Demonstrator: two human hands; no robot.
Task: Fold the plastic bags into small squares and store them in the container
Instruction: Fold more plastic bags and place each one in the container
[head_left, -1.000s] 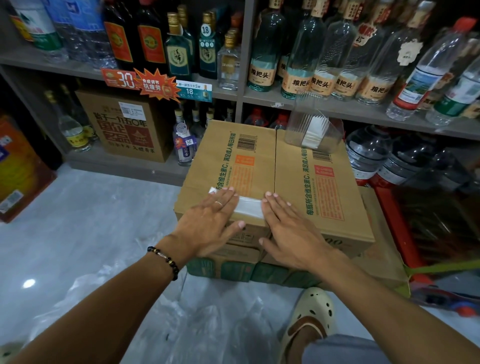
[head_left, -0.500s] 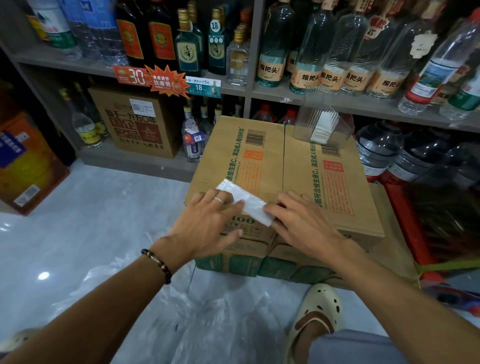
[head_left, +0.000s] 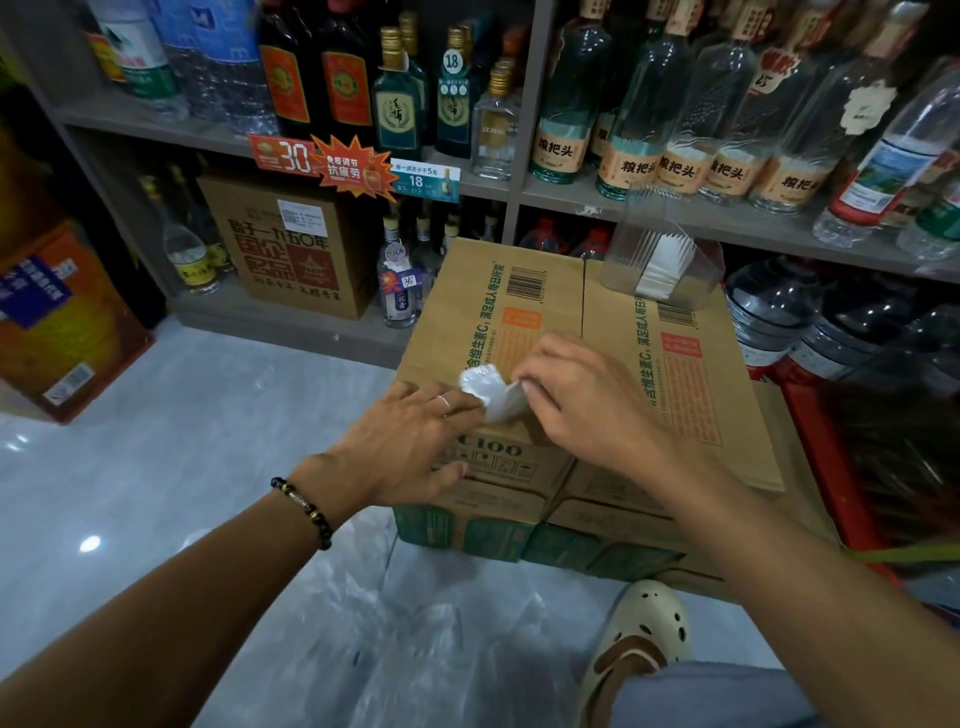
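Observation:
A folded white plastic bag strip (head_left: 491, 392) lies near the front edge of a brown cardboard box (head_left: 519, 291). My left hand (head_left: 410, 441) rests flat on the box, its fingertips pressing the strip's left end. My right hand (head_left: 587, 400) pinches the strip's right end and bends it up and over to the left. A clear plastic container (head_left: 660, 260) holding several folded white squares stands at the far right of the box top.
Loose clear plastic bags (head_left: 415, 649) lie on the grey floor below my arms. A foot in a cream clog (head_left: 639, 639) stands beside the stacked boxes. Shelves of glass bottles (head_left: 649, 104) rise behind, and a red crate (head_left: 831, 467) sits right.
The strip lay flat under both palms a second ago. My right hand has since lifted its right end and folded it leftwards; my left hand stays pressing the left end.

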